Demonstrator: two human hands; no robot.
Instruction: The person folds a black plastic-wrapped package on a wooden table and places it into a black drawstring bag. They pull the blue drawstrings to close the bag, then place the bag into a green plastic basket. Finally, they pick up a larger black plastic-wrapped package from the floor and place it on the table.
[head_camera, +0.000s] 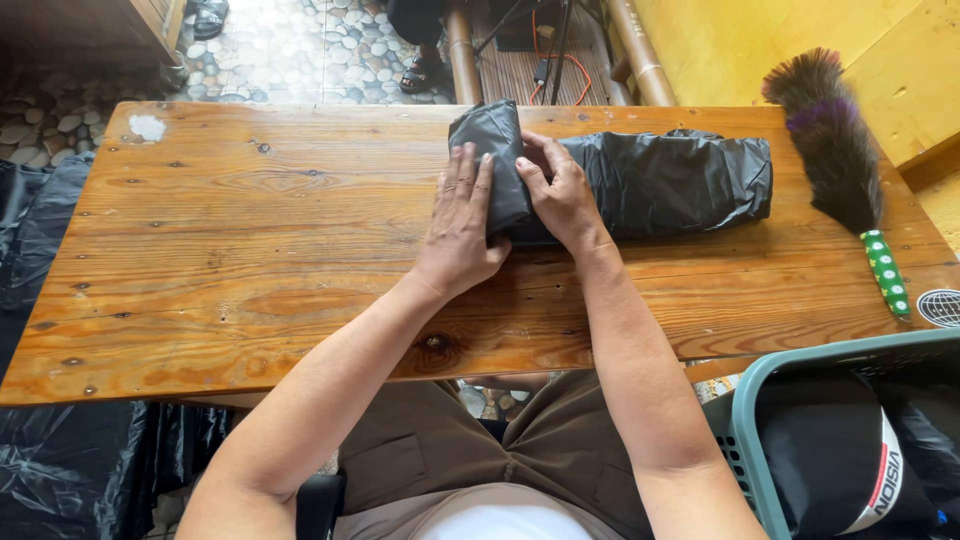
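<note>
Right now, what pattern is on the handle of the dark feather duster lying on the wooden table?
Green with white dots, on the feather duster's handle; the head view shows it.
</note>
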